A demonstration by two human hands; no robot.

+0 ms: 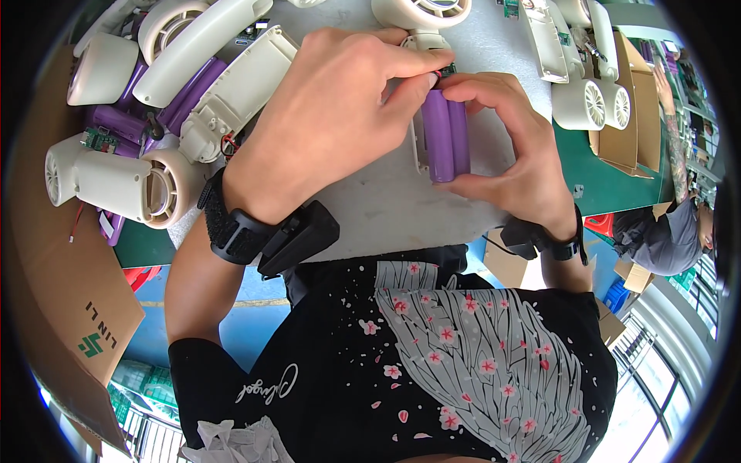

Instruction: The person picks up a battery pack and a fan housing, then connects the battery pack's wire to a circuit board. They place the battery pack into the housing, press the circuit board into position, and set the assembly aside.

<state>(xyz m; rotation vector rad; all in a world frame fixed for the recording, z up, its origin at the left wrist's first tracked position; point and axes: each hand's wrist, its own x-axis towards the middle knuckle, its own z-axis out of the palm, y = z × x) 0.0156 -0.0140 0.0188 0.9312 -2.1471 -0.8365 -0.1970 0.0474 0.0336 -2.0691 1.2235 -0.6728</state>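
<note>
A purple pack of cylindrical battery cells (441,143) lies in or on an off-white handheld fan housing (419,150), mostly hidden behind it. My right hand (521,143) grips the pack, fingers at its top end and thumb at its lower end. My left hand (340,108) is closed, with its thumb and index finger pinched close to the pack's top, beside red and black wires (438,74) and a small green circuit board (448,69). What the left fingertips hold is hidden. The round fan head (421,11) lies just beyond the fingers.
At left, off-white fan shells (108,181), more purple battery packs (123,123) and circuit boards (99,140) are piled beside a cardboard box (69,293). More fan bodies (579,104) lie at right by an open carton (637,116). A co-worker (660,235) sits far right.
</note>
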